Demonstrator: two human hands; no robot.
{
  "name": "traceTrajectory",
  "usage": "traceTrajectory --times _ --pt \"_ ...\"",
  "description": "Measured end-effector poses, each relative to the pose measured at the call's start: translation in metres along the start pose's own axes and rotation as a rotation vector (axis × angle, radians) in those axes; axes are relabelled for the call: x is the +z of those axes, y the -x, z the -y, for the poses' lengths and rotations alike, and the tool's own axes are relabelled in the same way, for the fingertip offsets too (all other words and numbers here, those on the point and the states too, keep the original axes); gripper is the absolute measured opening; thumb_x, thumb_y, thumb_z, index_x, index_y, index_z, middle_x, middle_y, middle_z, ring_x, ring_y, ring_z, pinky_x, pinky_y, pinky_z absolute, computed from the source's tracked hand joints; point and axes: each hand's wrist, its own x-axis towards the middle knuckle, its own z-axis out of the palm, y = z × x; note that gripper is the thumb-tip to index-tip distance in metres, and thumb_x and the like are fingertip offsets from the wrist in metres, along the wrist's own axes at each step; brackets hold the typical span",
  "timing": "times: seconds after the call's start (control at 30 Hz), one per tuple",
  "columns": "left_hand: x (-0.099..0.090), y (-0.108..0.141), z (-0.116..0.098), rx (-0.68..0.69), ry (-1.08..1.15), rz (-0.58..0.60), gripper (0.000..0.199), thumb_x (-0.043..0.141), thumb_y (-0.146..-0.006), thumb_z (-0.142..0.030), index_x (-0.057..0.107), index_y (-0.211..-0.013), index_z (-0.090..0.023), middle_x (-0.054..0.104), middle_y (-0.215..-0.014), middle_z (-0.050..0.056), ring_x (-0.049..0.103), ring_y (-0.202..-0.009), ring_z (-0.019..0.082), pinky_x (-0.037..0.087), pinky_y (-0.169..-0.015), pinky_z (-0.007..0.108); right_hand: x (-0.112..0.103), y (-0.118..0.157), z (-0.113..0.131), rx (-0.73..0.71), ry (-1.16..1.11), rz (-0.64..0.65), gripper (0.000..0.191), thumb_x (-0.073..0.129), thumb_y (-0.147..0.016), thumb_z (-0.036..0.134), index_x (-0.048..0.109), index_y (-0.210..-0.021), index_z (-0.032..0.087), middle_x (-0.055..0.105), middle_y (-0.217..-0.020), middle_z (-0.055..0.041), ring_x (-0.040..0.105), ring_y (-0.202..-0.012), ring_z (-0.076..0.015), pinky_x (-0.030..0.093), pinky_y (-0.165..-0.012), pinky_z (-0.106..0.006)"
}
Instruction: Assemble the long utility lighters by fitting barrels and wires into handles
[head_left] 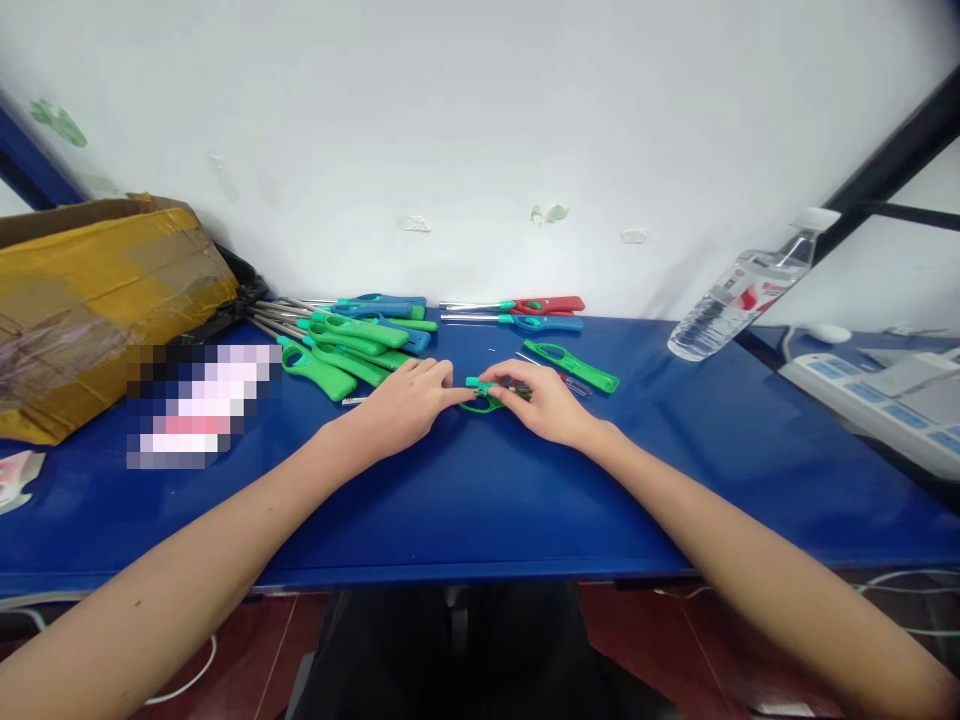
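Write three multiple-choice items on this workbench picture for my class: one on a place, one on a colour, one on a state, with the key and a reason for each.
1. Where does the water bottle lie?
A. At the right, against the wall
B. Inside the cardboard box
C. Under the table

2. What colour is the table?
A. Red
B. Blue
C. White

3. What are the hands doing?
A. Resting in the lap
B. Lifted off the table, holding nothing
C. Both pinching one small green part

Key:
1 A, it leans at the right, far from the cardboard box.
2 B, the top is blue throughout.
3 C, left hand and right hand meet on the green part.
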Motion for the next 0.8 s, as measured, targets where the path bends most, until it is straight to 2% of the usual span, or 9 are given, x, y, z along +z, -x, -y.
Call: traceTrajectory --times 0.27,0.47,0.63,0.8 --pt "-0.004 -0.001 -0.006 -0.01 -0.073 0.026 0.047 0.039 -0.096 -0.005 0.061 -0.132 -0.025 0.055 -0.099 0.009 0.052 -0.086 0.022 0.038 -0.078 0.034 0.001 0.001 -0.002 -0.028 -0.019 -0.009 0.015 0.058 -0.094 0.021 0.069 -0.104 0.02 0.073 -0.106 -0.0071 0.068 -0.094 -0.0206 0.054 -0.078 -0.033" --pt "-0.008 -0.002 -0.011 -0.005 -0.155 0.042 0.044 0.036 -0.098 -0.007 0.06 -0.132 -0.022 0.057 -0.101 0.01 0.054 -0.086 0.023 0.039 -0.078 0.034 0.002 0.001 -0.003 -0.002 -0.04 -0.03 0.015 0.059 -0.093 0.021 0.068 -0.104 0.019 0.073 -0.103 -0.0074 0.068 -0.09 -0.0204 0.054 -0.074 -0.032" --pt "-0.007 -0.003 -0.013 0.002 -0.182 0.029 0.042 0.033 -0.099 -0.007 0.06 -0.129 -0.018 0.058 -0.101 0.011 0.056 -0.087 0.024 0.041 -0.078 0.035 0.002 0.002 -0.004 -0.07 -0.009 -0.027 0.015 0.058 -0.093 0.019 0.068 -0.103 0.02 0.073 -0.103 -0.0068 0.067 -0.091 -0.0198 0.054 -0.08 -0.034" --pt "-0.002 -0.003 -0.01 -0.023 -0.146 0.001 0.034 0.039 -0.096 -0.005 0.06 -0.121 -0.014 0.061 -0.102 0.01 0.059 -0.091 0.024 0.041 -0.081 0.035 0.001 0.002 -0.005 -0.115 0.036 -0.01 0.016 0.057 -0.092 0.017 0.068 -0.103 0.02 0.073 -0.103 -0.0071 0.067 -0.092 -0.0198 0.054 -0.082 -0.034"
